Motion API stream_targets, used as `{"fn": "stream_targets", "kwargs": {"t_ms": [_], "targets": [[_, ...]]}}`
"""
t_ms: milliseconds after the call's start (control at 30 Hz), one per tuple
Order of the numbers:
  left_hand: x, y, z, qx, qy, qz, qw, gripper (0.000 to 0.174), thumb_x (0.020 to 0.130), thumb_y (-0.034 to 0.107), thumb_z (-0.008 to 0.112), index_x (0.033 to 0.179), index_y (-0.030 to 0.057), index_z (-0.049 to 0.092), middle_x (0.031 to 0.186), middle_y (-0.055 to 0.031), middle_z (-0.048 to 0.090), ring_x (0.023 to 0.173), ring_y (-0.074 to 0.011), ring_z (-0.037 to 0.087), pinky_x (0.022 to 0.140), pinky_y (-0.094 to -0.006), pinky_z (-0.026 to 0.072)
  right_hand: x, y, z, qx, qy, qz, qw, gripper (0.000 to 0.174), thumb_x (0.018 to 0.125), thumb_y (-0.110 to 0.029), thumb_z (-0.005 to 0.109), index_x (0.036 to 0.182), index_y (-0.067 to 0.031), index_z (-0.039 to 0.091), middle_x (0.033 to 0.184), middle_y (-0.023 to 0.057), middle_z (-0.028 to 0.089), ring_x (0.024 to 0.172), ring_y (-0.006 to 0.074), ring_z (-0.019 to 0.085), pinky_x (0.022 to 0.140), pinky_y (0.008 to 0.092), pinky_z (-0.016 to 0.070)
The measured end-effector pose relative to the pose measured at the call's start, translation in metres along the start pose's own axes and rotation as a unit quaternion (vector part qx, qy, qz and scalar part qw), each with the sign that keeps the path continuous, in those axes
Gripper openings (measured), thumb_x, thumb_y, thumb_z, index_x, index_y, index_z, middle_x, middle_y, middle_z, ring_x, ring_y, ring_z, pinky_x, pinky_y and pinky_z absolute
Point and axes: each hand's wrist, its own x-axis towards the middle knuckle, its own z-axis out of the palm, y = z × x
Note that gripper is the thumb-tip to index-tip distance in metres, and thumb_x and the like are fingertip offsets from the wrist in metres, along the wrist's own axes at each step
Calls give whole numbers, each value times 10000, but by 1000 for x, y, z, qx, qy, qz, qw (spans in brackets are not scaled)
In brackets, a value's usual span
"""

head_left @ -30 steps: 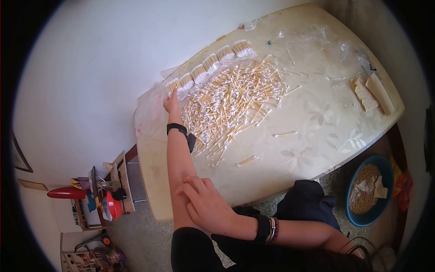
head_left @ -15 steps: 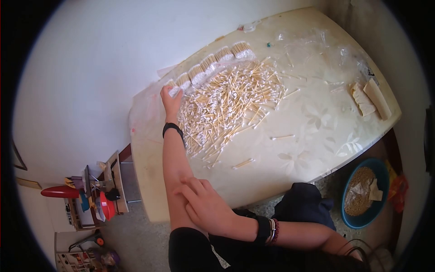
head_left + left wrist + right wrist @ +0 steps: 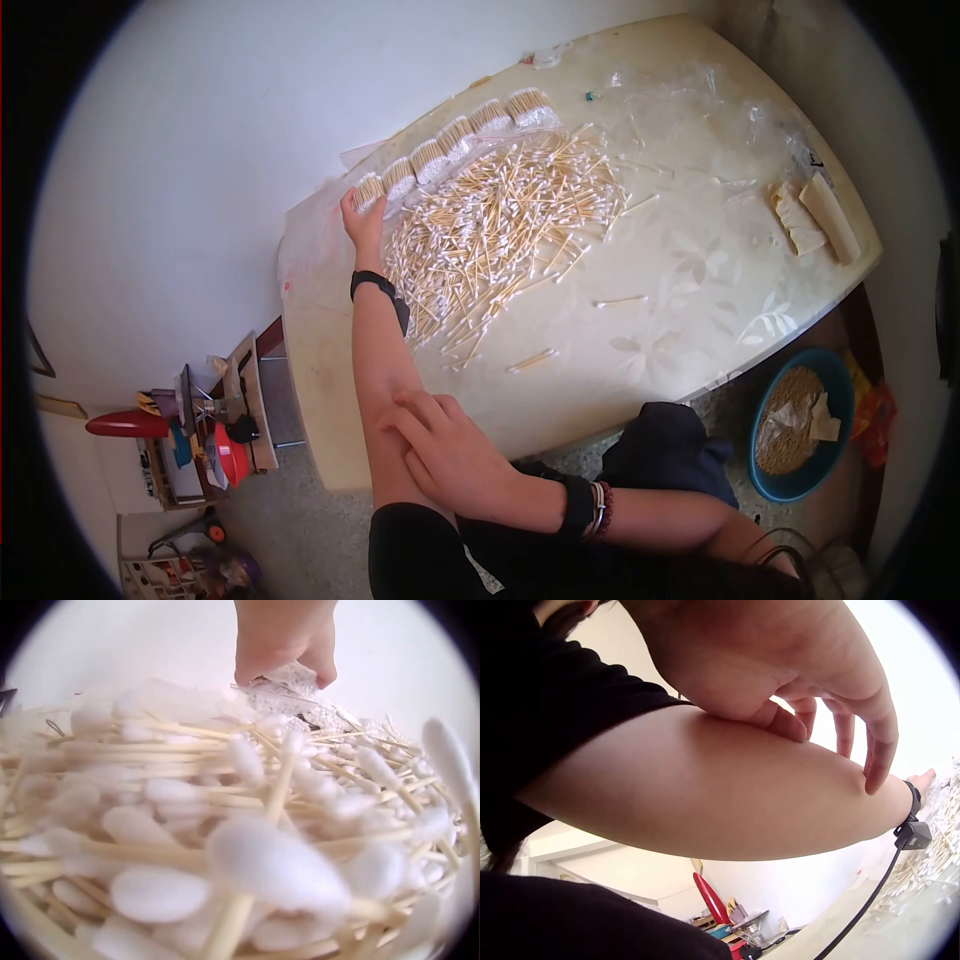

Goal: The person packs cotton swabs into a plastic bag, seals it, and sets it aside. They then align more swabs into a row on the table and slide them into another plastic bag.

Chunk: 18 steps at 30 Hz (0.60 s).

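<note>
At the left end of a row of bundled cotton swabs [image 3: 429, 160], my left hand [image 3: 364, 226] grips the last bundle of cotton swabs [image 3: 368, 190]. Thumb and fingers sit on either side of it, and its white tips show between them in the left wrist view. Beside the row spreads a large heap of loose cotton swabs [image 3: 510, 215], which fills the front of that view. My right hand [image 3: 450, 450] rests on the left forearm [image 3: 742, 787], its bent fingertips touching the skin and its palm raised.
Clear plastic film [image 3: 320, 235] lies under the row along the wall. Crumpled plastic [image 3: 750, 105] and brown rolled pieces [image 3: 825, 218] lie at the table's far right. A few stray swabs [image 3: 532, 360] lie nearer. A blue basin [image 3: 795, 490] stands below the right edge.
My left hand has closed round the end bundle, tilted it, and now holds it in line with the row. The right hand stays on the forearm. The view has shifted slightly.
</note>
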Motion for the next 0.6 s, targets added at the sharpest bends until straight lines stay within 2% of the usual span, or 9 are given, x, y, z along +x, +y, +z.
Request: {"fn": "stream_targets", "kwargs": {"t_ms": [167,233,267,367,433,467,533,567,600], "targets": [[2,-3,-2,7,-23,-20,1000,663,593,200,803,1151,2,504,1163,-180,515,1117,-264,471,953,-338,363,0,1,0,-1,-6,3,1000,343,760,-24,479,1101,-58,471,1186,176,419,1031,369,425,909,414,375],[6,-20,-2,140,-3,8,990,653,597,222,805,1137,-24,534,1176,-179,519,1116,-256,477,942,-351,374,0,1,1,-2,9,0,1000,342,754,-23,480,1095,-55,472,1181,174,421,1022,366,428,904,411,378],[8,-26,-4,141,-5,6,990,653,597,222,805,1137,-24,534,1176,-179,519,1116,-256,477,942,-351,374,0,2,1,-2,8,2,1000,342,754,-23,480,1095,-55,472,1181,174,421,1022,366,428,904,411,378],[8,-14,-11,109,-49,-39,992,666,600,274,806,1125,-47,551,1213,-190,501,1111,-264,489,927,-351,389,0,2,0,-10,10,-11,1000,344,750,-24,482,1092,-52,472,1175,172,423,1013,362,430,899,409,379],[1,25,-17,-43,-127,-159,978,664,606,311,806,1089,-74,563,1211,-209,500,1098,-271,505,926,-331,393,1,2,0,-4,14,-9,1000,346,746,-22,482,1091,-52,472,1170,172,425,1008,360,431,896,406,380],[1,34,-18,-42,-128,-159,978,664,606,311,806,1089,-74,563,1211,-209,500,1098,-271,505,926,-331,393,1,1,-1,-3,15,-8,1000,346,746,-22,482,1091,-52,472,1170,172,425,1008,360,431,896,406,380],[0,38,-18,25,-137,-157,978,806,655,278,789,1237,-125,403,1189,-202,510,1064,-252,522,905,-306,409,2,0,-4,-2,13,-13,1000,346,743,-19,482,1087,-52,472,1167,170,427,1004,357,433,896,402,381],[1,31,-16,25,-138,-157,978,806,655,278,789,1237,-125,403,1189,-202,510,1064,-252,522,905,-306,409,2,-1,-4,-1,14,-12,1000,346,743,-19,482,1087,-52,472,1167,170,427,1004,357,433,896,402,381],[4,8,-12,45,-103,-133,985,862,665,304,783,1273,-122,345,1209,-220,491,1080,-257,514,915,-307,402,2,-1,-4,-3,13,-10,1000,345,743,-20,481,1087,-54,471,1168,169,426,1003,356,433,894,401,382]]}}
